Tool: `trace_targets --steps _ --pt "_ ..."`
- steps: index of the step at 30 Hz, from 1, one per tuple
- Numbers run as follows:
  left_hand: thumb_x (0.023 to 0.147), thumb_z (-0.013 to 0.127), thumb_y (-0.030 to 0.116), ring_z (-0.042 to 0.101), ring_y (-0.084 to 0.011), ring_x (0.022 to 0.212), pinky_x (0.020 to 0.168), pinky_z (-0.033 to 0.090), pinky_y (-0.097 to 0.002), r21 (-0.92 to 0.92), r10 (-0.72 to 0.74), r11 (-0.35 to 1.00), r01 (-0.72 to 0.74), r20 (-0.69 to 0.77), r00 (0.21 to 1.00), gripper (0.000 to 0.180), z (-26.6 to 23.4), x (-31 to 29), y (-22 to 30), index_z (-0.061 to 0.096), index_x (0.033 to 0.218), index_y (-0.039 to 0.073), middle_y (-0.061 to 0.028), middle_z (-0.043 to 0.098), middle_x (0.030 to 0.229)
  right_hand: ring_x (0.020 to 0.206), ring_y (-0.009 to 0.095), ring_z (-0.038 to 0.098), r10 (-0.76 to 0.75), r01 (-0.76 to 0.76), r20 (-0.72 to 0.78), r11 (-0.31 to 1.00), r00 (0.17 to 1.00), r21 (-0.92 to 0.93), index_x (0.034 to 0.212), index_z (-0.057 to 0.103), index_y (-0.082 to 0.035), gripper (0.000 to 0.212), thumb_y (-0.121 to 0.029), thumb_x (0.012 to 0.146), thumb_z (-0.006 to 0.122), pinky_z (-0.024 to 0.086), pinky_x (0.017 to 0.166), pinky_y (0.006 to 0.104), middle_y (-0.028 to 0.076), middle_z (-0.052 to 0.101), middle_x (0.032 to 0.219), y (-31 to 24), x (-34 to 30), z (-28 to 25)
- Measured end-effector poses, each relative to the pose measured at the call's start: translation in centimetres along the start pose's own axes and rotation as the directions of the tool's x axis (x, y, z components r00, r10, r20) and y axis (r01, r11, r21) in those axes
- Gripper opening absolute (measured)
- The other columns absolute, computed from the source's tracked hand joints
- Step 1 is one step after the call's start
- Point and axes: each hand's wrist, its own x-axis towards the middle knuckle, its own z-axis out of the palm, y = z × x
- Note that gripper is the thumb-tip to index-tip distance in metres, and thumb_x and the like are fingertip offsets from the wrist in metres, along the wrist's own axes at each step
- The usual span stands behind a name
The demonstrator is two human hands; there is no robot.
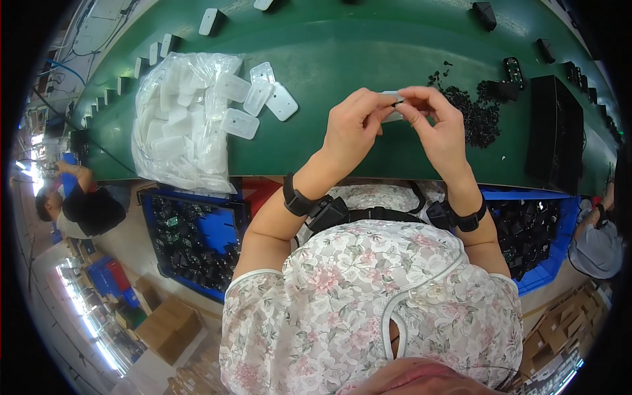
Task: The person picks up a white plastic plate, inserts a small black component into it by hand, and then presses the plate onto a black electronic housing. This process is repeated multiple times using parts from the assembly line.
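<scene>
Over the green table my left hand [352,125] and my right hand [440,125] meet, both closed, with thumbs and forefingers pinching a small black part [397,103]. Its exact kind is too small to tell. Directly behind the fingertips shows a whitish plastic cover [393,116], mostly hidden; whether it is held or lies on the table I cannot tell. A pile of small black parts [477,115] spreads just right of my right hand. Several loose translucent white covers [282,102] lie to the left, beside an open clear plastic bag [181,125] full of more.
A black box [554,135] stands at the table's right end, near a small device with a circuit board [513,72]. Blue bins [219,232] of black parts sit below the front edge on both sides. Devices line the green table's [329,52] far edge. People work at either side.
</scene>
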Motion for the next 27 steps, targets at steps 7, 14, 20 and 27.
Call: trace_targets --steps 7,14,20,27 --pt "0.086 0.057 -0.004 0.059 -0.0105 0.053 0.046 0.046 -0.024 -0.135 -0.152 0.978 0.16 0.07 0.986 0.012 -0.6 -0.3 0.9 0.064 0.094 0.001 -0.0074 0.06 0.079 0.071 0.007 0.052 0.015 -0.013 0.024 0.997 1.0 -0.077 0.086 0.063 -0.002 0.005 -0.003 0.083 0.066 0.043 0.065 0.0213 0.0 0.056 0.08 0.1 0.1 -0.5" --pt "0.089 0.052 -0.006 0.065 -0.0161 0.074 0.065 0.053 -0.0251 -0.359 -0.246 0.893 0.27 0.112 0.963 0.031 -0.6 -0.5 0.5 0.049 0.12 -0.002 -0.0125 0.062 0.097 0.069 0.005 0.045 0.039 -0.029 0.072 0.991 0.997 -0.131 0.081 0.062 -0.004 0.006 -0.006 0.08 0.068 0.034 0.059 0.0202 -0.003 0.055 0.079 -0.6 -0.1 -0.6" --pt "0.088 0.053 -0.005 0.065 -0.0155 0.074 0.065 0.054 -0.0255 -0.371 -0.212 0.903 0.215 0.049 0.976 0.026 -0.2 -0.7 0.2 0.051 0.113 -0.004 -0.0112 0.065 0.094 0.066 0.005 0.045 -0.003 0.018 0.075 0.978 0.997 -0.21 0.08 0.062 -0.003 0.007 -0.007 0.079 0.068 0.033 0.057 0.0205 -0.004 0.055 0.076 -0.1 0.2 -0.4" --pt "0.087 0.056 -0.002 0.063 -0.0152 0.068 0.06 0.053 -0.0263 -0.136 -0.051 0.99 0.043 -0.06 0.997 0.021 0.6 -1.0 0.1 0.054 0.108 -0.002 -0.0085 0.063 0.085 0.065 0.002 0.044 0.177 -0.177 0.077 0.984 0.981 -0.005 0.08 0.061 -0.003 0.008 -0.008 0.082 0.067 0.035 0.058 0.0184 -0.004 0.056 0.074 1.1 0.9 -0.2"
